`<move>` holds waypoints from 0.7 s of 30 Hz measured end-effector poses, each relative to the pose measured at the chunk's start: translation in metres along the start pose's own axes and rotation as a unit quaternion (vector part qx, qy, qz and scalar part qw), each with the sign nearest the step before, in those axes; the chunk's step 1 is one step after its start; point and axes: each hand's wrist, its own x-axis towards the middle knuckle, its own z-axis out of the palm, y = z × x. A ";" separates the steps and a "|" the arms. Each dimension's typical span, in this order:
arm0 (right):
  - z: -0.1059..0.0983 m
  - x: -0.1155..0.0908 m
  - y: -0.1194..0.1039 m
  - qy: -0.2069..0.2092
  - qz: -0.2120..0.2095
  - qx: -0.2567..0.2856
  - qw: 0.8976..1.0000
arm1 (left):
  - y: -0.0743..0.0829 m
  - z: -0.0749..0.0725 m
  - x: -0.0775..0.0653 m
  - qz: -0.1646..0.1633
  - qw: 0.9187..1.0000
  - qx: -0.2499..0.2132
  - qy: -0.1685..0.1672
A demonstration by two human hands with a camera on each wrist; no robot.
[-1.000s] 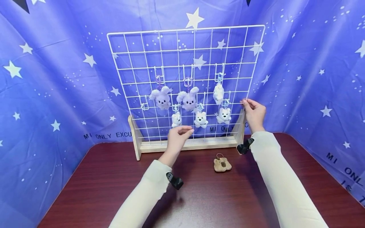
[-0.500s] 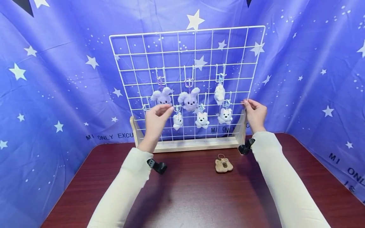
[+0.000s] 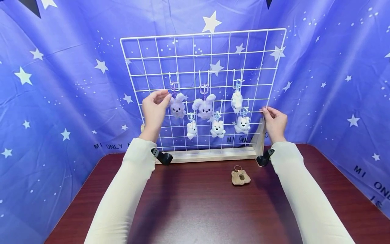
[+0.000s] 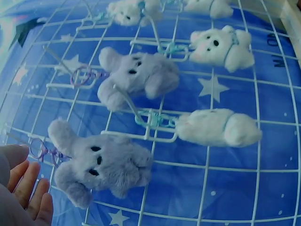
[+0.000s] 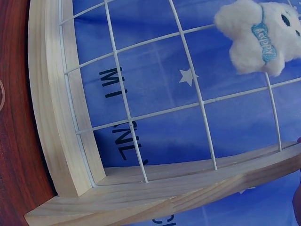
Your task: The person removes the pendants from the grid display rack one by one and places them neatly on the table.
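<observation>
A white wire grid rack stands in a wooden base, with several plush keychains hung from its hooks. In the head view my left hand is raised beside the left purple bunny keychain. The left wrist view shows the thumb near its purple ring and the other fingers apart, relaxed, holding nothing. My right hand grips the grid's right edge by the top of the wooden upright; in the right wrist view only a sliver of it shows. A second purple bunny keychain hangs in the middle.
White bear keychains hang lower down, another white plush at upper right. A brown bear-face pouch with a ring lies on the dark red table. A blue star-print curtain surrounds the table.
My left hand has moved left and up from below the lower row of plushes to the left purple bunny. The right hand has stayed at the grid's right edge.
</observation>
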 end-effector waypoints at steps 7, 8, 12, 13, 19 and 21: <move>0.000 0.002 0.002 -0.001 -0.004 -0.004 1.000 | 0.005 0.006 0.015 -0.015 1.000 0.025 0.003; 0.001 0.002 0.003 -0.002 -0.003 -0.005 1.000 | 0.006 0.007 0.017 -0.017 0.999 0.032 0.001; 0.000 0.001 0.003 -0.004 -0.003 -0.004 1.000 | 0.007 0.010 0.020 -0.026 0.998 0.057 -0.009; 0.000 0.001 0.003 -0.003 -0.003 -0.005 1.000 | 0.006 0.010 0.021 -0.030 0.998 0.062 -0.011; 0.000 0.002 0.003 -0.004 -0.007 0.005 1.000 | 0.002 0.013 0.024 -0.041 0.997 0.072 -0.009; -0.001 0.003 0.003 -0.004 -0.008 0.014 1.000 | 0.000 0.014 0.025 -0.043 0.997 0.063 -0.011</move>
